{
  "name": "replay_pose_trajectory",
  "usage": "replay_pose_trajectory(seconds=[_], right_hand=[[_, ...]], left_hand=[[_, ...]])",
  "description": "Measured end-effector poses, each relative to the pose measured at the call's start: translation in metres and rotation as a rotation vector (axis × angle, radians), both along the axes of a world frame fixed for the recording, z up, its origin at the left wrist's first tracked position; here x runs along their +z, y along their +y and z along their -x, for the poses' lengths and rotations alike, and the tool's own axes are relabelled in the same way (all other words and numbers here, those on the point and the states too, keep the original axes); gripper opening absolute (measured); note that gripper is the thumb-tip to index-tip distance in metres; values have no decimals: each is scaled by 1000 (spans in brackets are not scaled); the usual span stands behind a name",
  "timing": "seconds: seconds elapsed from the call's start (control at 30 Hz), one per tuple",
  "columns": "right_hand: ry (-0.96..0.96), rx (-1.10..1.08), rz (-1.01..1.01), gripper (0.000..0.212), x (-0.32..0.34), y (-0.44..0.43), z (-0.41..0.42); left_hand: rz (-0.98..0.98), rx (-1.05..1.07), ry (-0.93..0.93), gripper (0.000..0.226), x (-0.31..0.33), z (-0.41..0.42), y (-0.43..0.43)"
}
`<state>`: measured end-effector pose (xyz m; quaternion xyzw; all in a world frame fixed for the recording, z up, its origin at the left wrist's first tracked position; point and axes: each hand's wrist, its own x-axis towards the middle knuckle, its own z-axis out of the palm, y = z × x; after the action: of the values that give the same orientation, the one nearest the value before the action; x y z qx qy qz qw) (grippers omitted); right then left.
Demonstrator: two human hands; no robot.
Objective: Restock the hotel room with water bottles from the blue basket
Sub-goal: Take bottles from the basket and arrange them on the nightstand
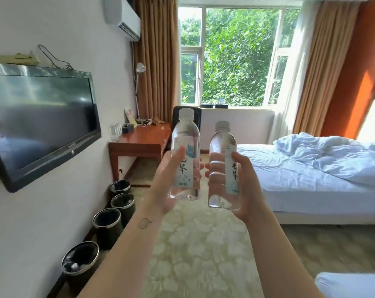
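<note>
I hold two clear water bottles upright in front of me, side by side at chest height. My left hand (167,181) grips the left water bottle (185,147), which has a white cap and a pale label with dark characters. My right hand (236,179) grips the right water bottle (223,145) of the same kind, its fingers curled round the middle. The two bottles stand a little apart. The blue basket is not in view.
A wooden desk (143,138) stands ahead on the left with several bottles (115,131), a lamp and small items. Several black bins (107,222) line the left wall under a TV (40,121). An unmade bed (311,175) fills the right. Patterned carpet lies between.
</note>
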<state>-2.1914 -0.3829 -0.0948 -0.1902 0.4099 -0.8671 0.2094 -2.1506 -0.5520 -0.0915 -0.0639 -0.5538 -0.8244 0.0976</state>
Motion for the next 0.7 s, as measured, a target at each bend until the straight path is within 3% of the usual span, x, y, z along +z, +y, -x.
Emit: replay_pose_trajectory(seconds=[0.1,0.17,0.3,0.5,0.7], right_hand=[[-33,-109,-34,60,-5,30,28],[18,-248,-178,76,-4,43,46],[46,-357,-117,60,1,61,86],[69,-475,-109,52,8,69,135],[80,-527,-152,61,7,72,160]], left_hand=[[-30,-149,-35,88,0,46,28],[-21,-192,-51,91,-1,75,43],[46,-234,-46,82,0,138,66],[84,-329,-16,99,12,209,79],[107,-349,-26,82,6,243,85]])
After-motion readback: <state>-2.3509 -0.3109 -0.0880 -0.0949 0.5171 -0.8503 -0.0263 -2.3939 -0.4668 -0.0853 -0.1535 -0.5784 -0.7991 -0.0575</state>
